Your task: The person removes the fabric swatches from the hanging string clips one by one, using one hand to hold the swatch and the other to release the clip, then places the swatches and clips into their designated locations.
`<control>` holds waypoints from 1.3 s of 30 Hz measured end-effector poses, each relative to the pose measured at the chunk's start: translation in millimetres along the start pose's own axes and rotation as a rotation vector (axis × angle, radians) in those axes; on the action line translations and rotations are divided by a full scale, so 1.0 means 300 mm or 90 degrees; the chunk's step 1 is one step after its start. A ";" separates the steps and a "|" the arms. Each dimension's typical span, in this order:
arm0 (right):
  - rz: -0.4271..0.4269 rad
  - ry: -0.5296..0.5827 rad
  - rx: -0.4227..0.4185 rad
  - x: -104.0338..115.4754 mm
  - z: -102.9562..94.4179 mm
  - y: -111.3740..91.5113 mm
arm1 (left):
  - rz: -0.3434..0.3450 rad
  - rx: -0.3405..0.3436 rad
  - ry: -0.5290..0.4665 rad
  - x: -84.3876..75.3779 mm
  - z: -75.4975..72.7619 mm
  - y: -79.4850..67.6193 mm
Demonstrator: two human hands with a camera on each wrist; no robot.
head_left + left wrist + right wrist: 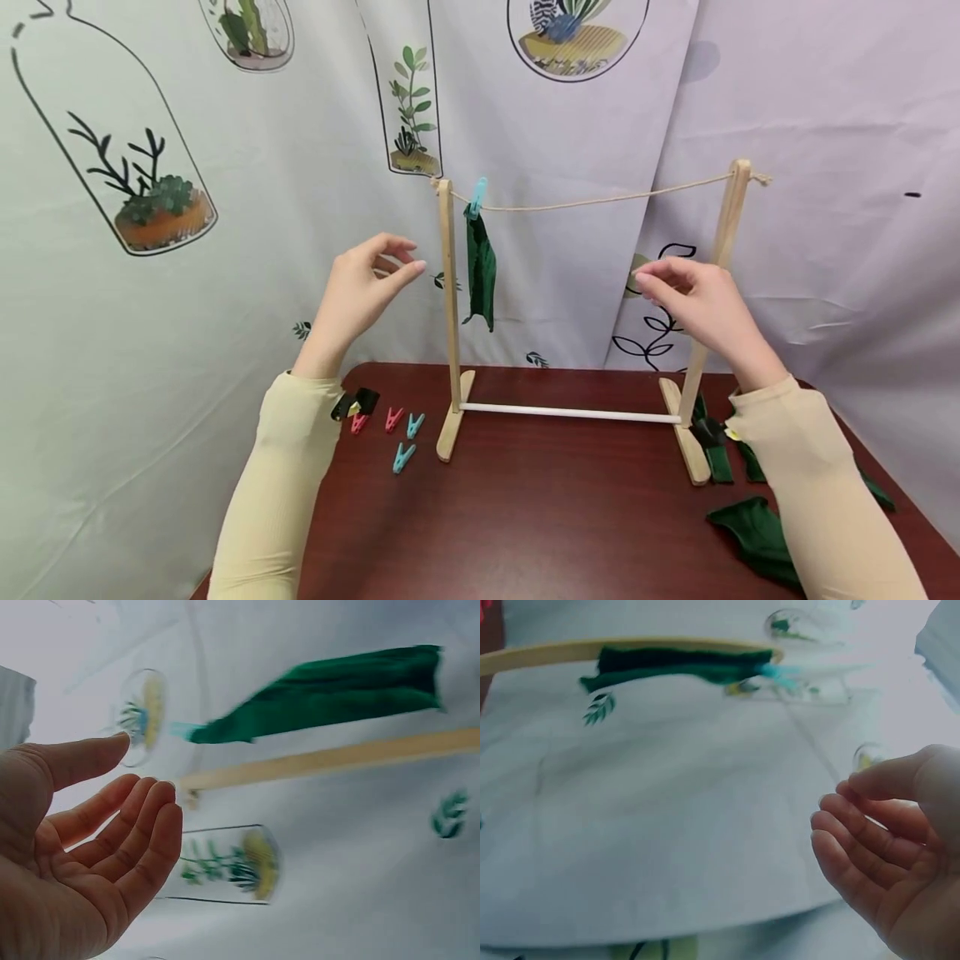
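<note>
A dark green cloth (482,271) hangs from the rope (585,203) near its left end, held by a blue clothespin (477,198). My left hand (367,279) is in the air just left of the rack's left post (449,292), fingers loosely bent and nothing between them. In the left wrist view, a gap shows between its thumb and fingertips. On the other side, my right hand (693,300) hovers in front of the right post (731,217). Its thumb and forefinger come close together in the right wrist view, with nothing visible between them.
Pink clothespins (393,418) and blue clothespins (403,457) lie on the brown table (555,508) left of the rack. More green cloths (753,533) lie at the right, partly under my right forearm. A white bar (570,412) joins the rack's feet. A patterned curtain (300,167) hangs behind.
</note>
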State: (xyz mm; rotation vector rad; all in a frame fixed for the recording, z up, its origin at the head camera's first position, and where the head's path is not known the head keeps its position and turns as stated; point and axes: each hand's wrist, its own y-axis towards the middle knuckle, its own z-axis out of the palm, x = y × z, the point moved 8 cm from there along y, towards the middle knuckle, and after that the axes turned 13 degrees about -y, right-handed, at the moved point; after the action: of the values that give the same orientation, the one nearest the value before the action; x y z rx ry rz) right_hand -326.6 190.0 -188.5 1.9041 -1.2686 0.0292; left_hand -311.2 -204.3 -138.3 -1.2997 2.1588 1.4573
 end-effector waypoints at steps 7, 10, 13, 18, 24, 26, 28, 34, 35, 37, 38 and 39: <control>-0.028 0.071 -0.032 0.107 -0.016 0.057 | 0.040 -0.029 -0.018 -0.105 -0.023 0.042; -0.027 0.112 -0.025 0.133 0.006 0.077 | 0.046 -0.024 -0.027 -0.123 -0.013 0.058; -0.020 0.123 -0.008 0.139 0.044 0.098 | 0.052 -0.015 -0.034 -0.139 0.005 0.074; -0.014 0.132 0.026 0.138 0.113 0.124 | 0.066 0.004 -0.046 -0.166 0.044 0.112; 0.003 0.151 0.078 0.150 0.190 0.140 | 0.068 0.032 -0.040 -0.190 0.096 0.185; 0.007 0.159 0.087 0.155 0.208 0.144 | 0.060 0.045 -0.028 -0.198 0.118 0.212; 0.007 0.162 0.090 0.161 0.222 0.148 | 0.055 0.059 -0.016 -0.205 0.139 0.239; -0.018 0.150 0.102 0.191 0.257 0.158 | 0.014 0.091 0.035 -0.205 0.185 0.307; -0.019 0.149 0.105 0.195 0.261 0.159 | 0.003 0.097 0.043 -0.202 0.192 0.316; -0.016 0.149 0.109 0.200 0.268 0.160 | -0.016 0.107 0.058 -0.197 0.204 0.331; -0.013 0.150 0.108 0.201 0.270 0.161 | -0.020 0.112 0.061 -0.195 0.210 0.340; -0.009 0.151 0.108 0.201 0.271 0.162 | -0.025 0.116 0.062 -0.193 0.216 0.347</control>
State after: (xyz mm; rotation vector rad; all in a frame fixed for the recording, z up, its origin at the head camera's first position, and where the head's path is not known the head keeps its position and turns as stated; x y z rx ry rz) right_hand -367.4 85.3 -185.9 1.9848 -1.1211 0.3547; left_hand -375.1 -107.3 -68.2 -1.3651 2.2522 1.1740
